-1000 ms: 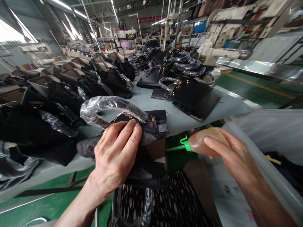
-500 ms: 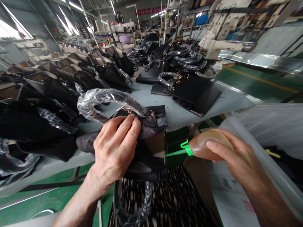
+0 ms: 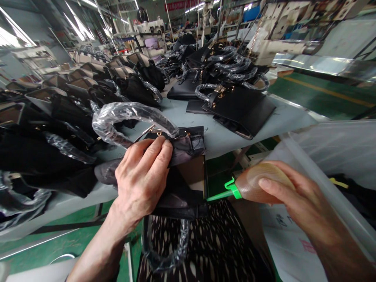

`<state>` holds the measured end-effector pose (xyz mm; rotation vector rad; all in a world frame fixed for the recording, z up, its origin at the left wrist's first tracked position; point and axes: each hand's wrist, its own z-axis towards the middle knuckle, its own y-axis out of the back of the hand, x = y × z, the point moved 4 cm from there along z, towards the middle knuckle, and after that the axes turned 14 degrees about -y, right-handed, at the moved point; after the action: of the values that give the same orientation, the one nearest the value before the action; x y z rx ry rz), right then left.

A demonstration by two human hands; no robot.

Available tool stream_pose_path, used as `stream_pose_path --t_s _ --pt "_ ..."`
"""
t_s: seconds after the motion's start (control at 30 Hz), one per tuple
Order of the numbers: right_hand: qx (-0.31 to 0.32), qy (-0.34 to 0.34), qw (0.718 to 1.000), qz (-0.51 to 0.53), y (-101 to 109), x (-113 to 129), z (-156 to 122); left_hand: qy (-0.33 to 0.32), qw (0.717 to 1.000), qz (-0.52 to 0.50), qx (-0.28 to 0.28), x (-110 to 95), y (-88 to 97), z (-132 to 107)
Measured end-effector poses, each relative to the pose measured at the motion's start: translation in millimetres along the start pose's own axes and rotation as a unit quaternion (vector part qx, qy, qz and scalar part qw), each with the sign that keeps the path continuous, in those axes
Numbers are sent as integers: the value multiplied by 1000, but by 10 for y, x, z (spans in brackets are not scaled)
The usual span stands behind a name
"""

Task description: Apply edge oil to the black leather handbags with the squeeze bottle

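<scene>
A black handbag lies across my lap and the table edge, its top spread apart. One plastic-wrapped handle arches up over the table, while another wrapped handle hangs down on my patterned clothing. My left hand grips the bag's upper edge, fingers curled over it and the thumb hidden. In my right hand is a squeeze bottle of amber liquid, held on its side. Its green nozzle points left, with the tip at the bag's right edge; whether it touches I cannot tell.
Rows of black handbags stand along the left of the grey table. More finished-looking bags are piled at the back right. A translucent plastic bin stands close by my right arm. Sewing machines fill the background.
The bottle has tipped slightly, and its nozzle tip has come down a little along the bag's right edge. My left hand keeps its hold on the bag. The view has shifted slightly.
</scene>
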<state>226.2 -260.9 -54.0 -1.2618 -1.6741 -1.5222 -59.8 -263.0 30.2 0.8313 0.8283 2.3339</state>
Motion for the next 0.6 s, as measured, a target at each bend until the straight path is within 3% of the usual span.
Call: stream_pose_path --t_s 0.33,0.6 --pt "3 3 1000 13 12 -14 -103 -3 1000 14 8 22 -48 37" --pt "34 -40 998 33 15 -254 -100 0 1000 20 5 47 -69 47"
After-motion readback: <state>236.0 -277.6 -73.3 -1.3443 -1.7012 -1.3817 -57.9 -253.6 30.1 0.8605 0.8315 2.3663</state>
